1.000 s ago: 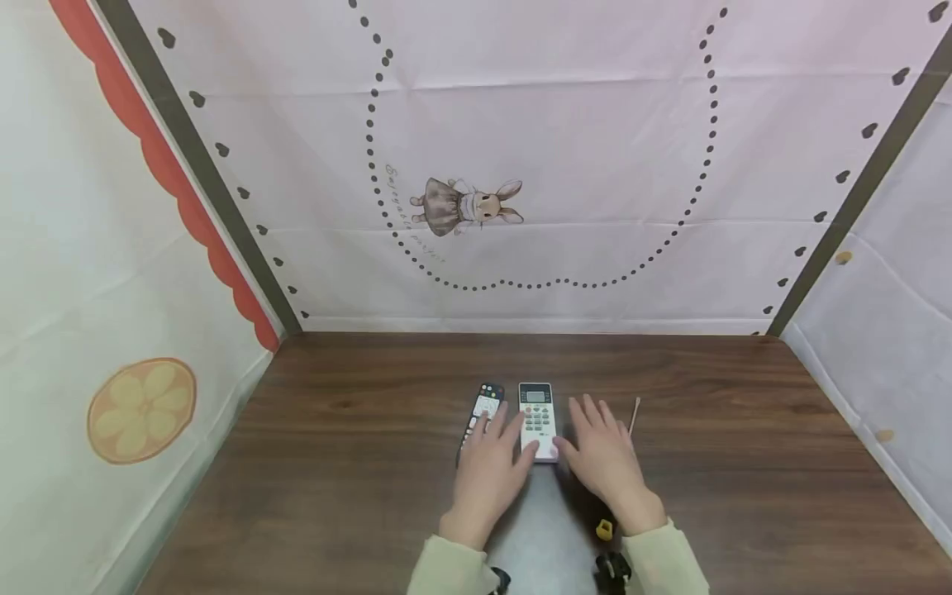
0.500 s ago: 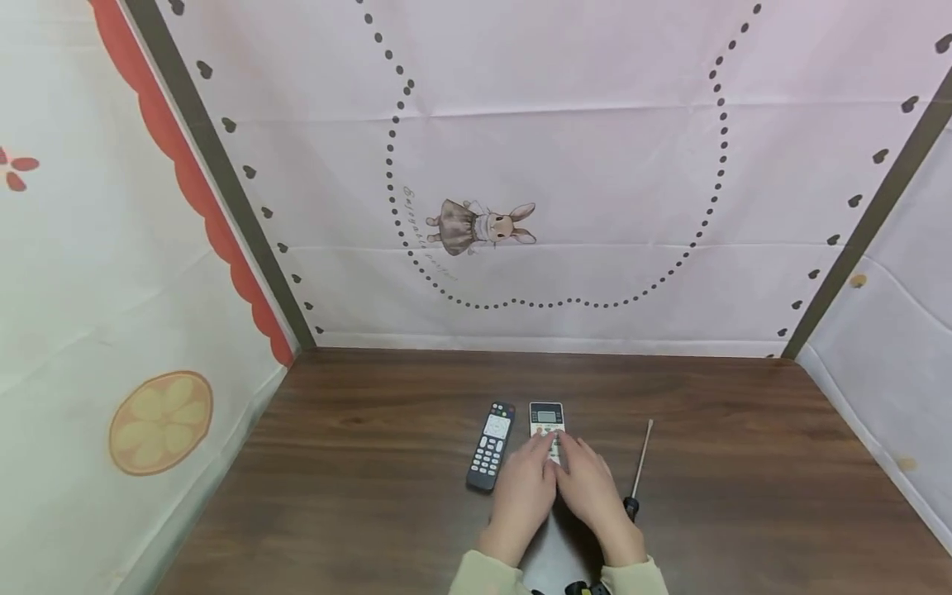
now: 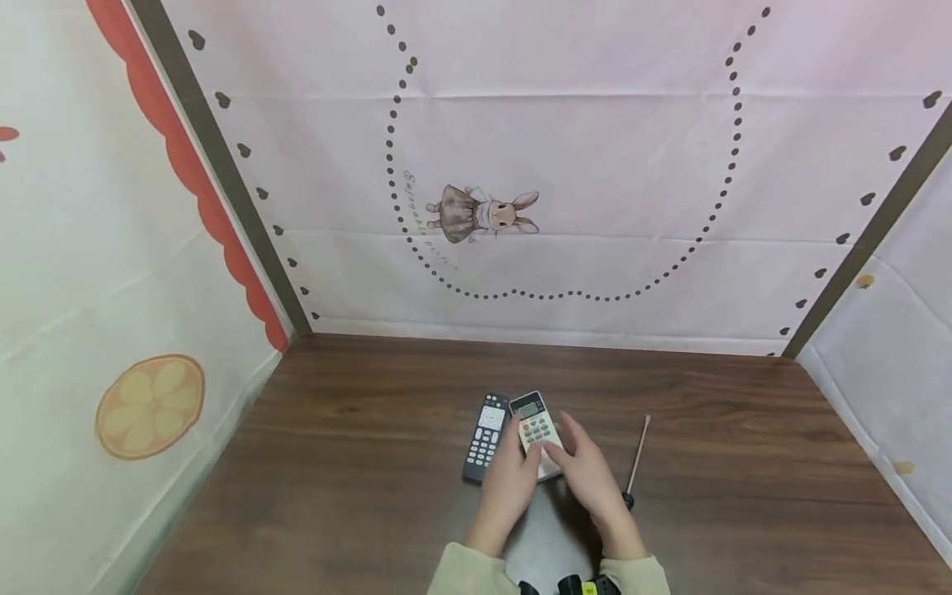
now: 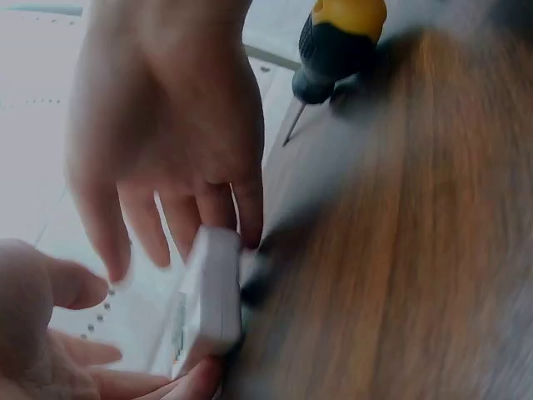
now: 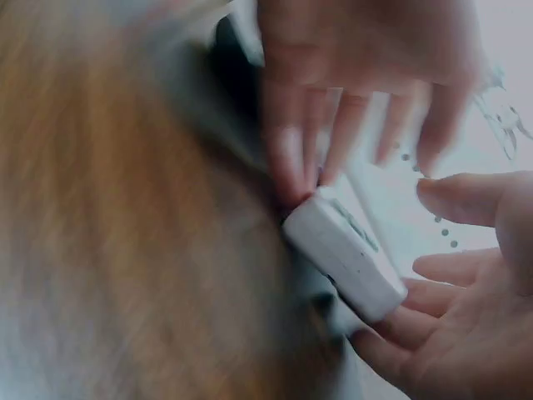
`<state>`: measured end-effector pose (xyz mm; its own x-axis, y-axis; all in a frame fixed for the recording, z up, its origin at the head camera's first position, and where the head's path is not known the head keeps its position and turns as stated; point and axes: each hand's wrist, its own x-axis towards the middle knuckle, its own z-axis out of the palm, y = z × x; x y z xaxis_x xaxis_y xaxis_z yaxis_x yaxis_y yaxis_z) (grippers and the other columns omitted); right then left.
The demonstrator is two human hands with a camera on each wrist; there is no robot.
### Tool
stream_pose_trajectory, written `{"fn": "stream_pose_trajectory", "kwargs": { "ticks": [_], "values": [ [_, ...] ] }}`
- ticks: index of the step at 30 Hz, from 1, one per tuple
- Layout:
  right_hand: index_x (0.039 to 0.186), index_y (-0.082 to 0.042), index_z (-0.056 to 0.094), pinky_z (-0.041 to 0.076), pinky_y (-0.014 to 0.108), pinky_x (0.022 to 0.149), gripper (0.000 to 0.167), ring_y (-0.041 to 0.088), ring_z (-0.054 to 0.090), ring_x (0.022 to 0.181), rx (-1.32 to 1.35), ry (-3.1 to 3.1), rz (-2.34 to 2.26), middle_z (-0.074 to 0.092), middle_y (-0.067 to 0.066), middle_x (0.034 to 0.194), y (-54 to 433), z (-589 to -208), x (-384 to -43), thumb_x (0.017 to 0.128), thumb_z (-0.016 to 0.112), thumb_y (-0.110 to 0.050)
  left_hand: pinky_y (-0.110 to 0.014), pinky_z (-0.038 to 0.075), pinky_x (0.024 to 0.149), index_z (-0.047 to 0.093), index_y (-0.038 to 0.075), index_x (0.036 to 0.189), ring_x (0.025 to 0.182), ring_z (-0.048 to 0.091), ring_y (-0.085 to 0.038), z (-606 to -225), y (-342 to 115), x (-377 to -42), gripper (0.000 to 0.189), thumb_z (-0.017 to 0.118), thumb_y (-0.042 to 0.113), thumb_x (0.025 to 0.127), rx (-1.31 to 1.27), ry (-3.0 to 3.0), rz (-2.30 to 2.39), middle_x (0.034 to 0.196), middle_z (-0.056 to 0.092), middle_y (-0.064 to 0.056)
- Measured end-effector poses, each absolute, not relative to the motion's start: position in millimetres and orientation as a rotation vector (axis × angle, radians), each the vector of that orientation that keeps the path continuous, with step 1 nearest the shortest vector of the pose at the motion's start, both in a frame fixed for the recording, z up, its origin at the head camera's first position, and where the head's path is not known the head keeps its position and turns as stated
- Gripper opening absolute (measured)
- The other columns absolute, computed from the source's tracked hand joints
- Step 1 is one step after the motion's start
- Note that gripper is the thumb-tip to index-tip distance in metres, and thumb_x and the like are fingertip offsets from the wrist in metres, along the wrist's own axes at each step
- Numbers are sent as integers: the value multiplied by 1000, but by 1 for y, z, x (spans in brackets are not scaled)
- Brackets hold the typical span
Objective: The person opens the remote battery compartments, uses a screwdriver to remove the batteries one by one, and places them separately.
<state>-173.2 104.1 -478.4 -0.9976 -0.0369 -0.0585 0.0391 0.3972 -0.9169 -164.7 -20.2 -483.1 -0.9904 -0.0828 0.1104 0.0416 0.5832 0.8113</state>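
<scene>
Left hand [image 3: 511,477] and right hand [image 3: 592,468] loosely open, fingers fairly straight, supporting the white remote [image 3: 537,428] between them, top end angled toward the far edge of the tabletop [image 3: 357,487], black remote [image 3: 483,446] beside it leftward, screwdriver [image 4: 340,43] toward the right edge

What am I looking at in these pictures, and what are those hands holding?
There's no robot here, just a person's bare left hand and bare right hand. One camera sits on the person's head and looks forward and down. Two more, one on each wrist, take the blurry close-ups. On the brown wood-grain tabletop lie a long black remote with white buttons and, over past the right hand, a screwdriver with a thin metal shaft and a black-and-yellow handle. Both hands together hold a rectangular white plastic remote with a small screen.
</scene>
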Motion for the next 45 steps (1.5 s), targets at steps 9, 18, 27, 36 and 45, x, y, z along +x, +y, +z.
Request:
{"fn": "stream_pose_trajectory", "kwargs": {
  "ticks": [9, 18, 27, 36, 45],
  "values": [
    [122, -1, 52, 49, 36, 73, 43, 19, 59, 91, 60, 2337, -1879, 60, 12, 111, 111, -479, -173, 87, 58, -24, -42, 44, 82, 40, 6, 133, 100, 55, -23, -484, -20, -167, 55, 49, 39, 89, 58, -2651, -1643, 119, 55, -14],
    [114, -10, 62, 43, 44, 82, 28, 24, 53, 102, -307, 2859, -1292, 56, 6, 115, 112, -471, -170, 87, 57, -16, -40, 46, 80, 45, 7, 128, 99, 54, -22, -489, -20, -171, 47, 53, 15, 83, 111, -2527, -1928, 119, 54, -12],
    [121, -17, 57, 43, 40, 79, 37, 18, 54, 94, -413, 2878, -1213, 56, 2, 109, 108, -468, -167, 85, 61, -17, -34, 47, 78, 30, 8, 136, 104, 50, -24, -490, -25, -172, 63, 54, -1, 79, 155, -2240, -2346, 127, 44, -17],
    [111, -21, 64, 43, 34, 73, 29, 13, 52, 88, -409, 2866, -1208, 55, -5, 101, 103, -459, -166, 82, 64, -20, -41, 49, 76, 23, 10, 139, 98, 56, -23, -477, -38, -172, 52, 43, 27, 94, 248, -2069, -2643, 124, 46, -18],
    [105, -19, 67, 46, 35, 75, 22, 12, 56, 88, -406, 2844, -1287, 60, -8, 96, 105, -461, -166, 85, 60, -25, -30, 47, 74, 31, 13, 135, 97, 54, -18, -483, -35, -173, 53, 54, 24, 89, 276, -2214, -2455, 121, 49, -12]
  ]
}}
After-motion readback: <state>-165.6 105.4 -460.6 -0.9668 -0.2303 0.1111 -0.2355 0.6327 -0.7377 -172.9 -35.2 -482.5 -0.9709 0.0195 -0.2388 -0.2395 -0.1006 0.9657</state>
